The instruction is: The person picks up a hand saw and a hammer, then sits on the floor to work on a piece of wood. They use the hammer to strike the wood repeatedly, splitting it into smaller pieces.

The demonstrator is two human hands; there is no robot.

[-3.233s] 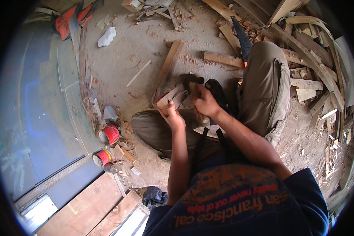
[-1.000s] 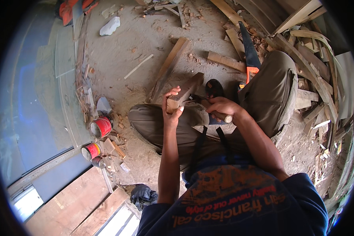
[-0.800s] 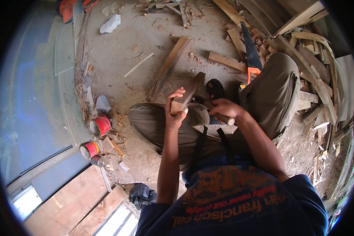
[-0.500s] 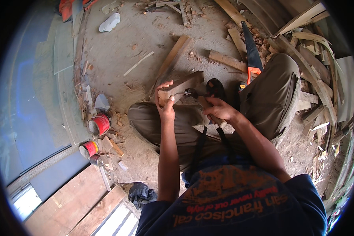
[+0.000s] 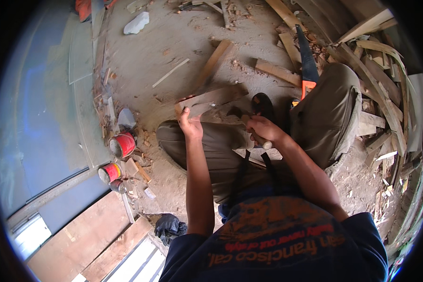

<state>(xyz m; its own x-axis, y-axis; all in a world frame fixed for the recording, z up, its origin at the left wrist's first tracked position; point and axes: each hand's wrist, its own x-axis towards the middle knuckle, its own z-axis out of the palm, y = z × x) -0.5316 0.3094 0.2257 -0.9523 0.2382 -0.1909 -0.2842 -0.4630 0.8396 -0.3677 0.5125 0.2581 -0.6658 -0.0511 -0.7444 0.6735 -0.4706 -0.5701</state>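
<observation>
My left hand [image 5: 191, 126] grips the near end of a short wooden block [image 5: 223, 96], its thumb pressed on the wood. A small shiny spot, perhaps a nail, shows on the block's face, too small to be sure. My right hand [image 5: 264, 129] is wrapped round the wooden handle of a hammer [image 5: 234, 112]. The dark hammer head is just right of the block and apart from it. Both are above my bent legs, near a dark shoe [image 5: 262, 104].
An orange-handled handsaw [image 5: 308, 63] leans by my right knee. Loose timber [image 5: 279, 73] lies ahead, with a heap of scrap wood [image 5: 380, 94] at the right. Red paint cans [image 5: 123, 144] and a black plastic bag [image 5: 169, 228] are at the left, beside leaning sheets [image 5: 47, 108].
The block has turned so that its broad face shows, and my left hand has shifted slightly left. The hammer head has come away from the block. My right hand keeps its grip.
</observation>
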